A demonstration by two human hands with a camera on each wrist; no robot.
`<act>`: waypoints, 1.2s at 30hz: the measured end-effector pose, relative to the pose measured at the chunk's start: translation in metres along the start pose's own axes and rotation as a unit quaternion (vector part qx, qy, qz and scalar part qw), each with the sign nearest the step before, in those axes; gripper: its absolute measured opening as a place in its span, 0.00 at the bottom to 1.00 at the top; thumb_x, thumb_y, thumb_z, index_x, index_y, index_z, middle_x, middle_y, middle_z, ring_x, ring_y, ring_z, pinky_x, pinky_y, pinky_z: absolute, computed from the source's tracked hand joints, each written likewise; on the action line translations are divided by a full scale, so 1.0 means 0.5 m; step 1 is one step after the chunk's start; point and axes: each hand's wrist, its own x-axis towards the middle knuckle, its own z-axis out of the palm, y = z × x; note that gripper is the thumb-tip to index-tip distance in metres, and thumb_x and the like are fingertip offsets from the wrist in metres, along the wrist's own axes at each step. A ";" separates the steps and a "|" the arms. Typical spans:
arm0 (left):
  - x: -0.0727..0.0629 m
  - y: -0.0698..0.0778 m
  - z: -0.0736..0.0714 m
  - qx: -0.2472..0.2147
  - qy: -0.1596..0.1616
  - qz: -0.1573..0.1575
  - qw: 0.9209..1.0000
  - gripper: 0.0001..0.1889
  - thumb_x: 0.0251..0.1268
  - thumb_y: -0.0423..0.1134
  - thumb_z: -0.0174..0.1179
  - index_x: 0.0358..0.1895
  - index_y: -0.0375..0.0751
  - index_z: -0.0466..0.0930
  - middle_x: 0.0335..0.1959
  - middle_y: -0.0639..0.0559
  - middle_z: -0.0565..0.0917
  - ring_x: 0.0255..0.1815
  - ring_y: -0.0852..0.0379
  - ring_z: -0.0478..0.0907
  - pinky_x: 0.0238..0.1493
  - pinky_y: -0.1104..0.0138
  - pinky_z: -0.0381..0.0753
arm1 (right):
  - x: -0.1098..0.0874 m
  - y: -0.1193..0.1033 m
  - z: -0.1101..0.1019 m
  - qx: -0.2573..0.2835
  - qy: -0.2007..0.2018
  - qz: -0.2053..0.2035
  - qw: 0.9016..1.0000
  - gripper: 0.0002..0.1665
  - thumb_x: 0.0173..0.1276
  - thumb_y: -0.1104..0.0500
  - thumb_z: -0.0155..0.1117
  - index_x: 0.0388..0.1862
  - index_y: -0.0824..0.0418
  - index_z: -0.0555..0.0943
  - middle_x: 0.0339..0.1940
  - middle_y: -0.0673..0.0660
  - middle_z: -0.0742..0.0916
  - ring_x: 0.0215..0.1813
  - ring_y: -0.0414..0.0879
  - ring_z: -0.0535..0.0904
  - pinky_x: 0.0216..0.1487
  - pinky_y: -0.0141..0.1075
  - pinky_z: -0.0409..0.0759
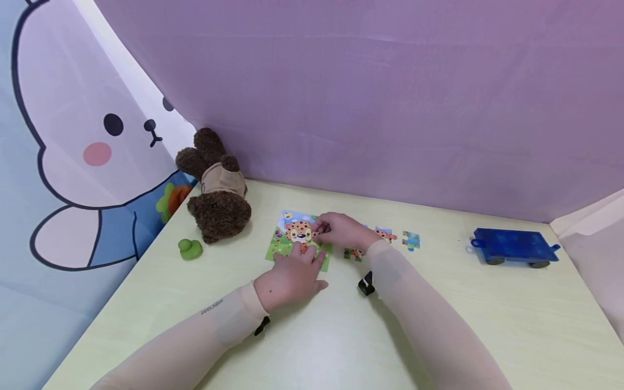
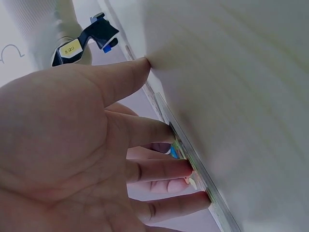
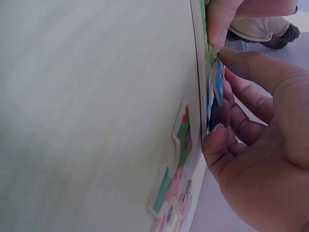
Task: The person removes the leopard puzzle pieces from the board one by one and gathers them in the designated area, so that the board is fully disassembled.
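A square jigsaw puzzle [image 1: 278, 250] with a spotted leopard cub on green and blue lies in the middle of the table. The left hand [image 1: 291, 275] rests on its lower edge, fingers spread and nearly straight; in the left wrist view the fingertips [image 2: 186, 167] touch the puzzle. Over the puzzle's right side, the right hand [image 1: 343, 229] pinches a small puzzle piece [image 3: 219, 89] with blue on it, tilted up from the puzzle surface. In the head view that piece is mostly hidden by the fingers.
Loose puzzle pieces [image 1: 411, 240] lie right of the puzzle, some partly behind the right wrist. A brown plush toy [image 1: 221, 211] and a small green toy [image 1: 190, 249] are at the left. A blue wheeled toy wagon [image 1: 514, 245] stands far right. A purple cloth [image 1: 370, 119] hangs behind the table.
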 end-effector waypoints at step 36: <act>0.001 -0.005 0.005 -0.016 0.010 0.010 1.000 0.41 0.81 0.68 0.50 0.86 0.48 0.60 0.73 0.45 0.71 0.74 0.36 0.67 0.61 0.26 0.81 | -0.036 0.012 0.002 0.041 0.004 -0.038 0.998 0.16 0.84 0.57 0.61 0.66 0.49 0.80 0.52 0.50 0.90 0.56 0.44 0.85 0.67 0.51 0.83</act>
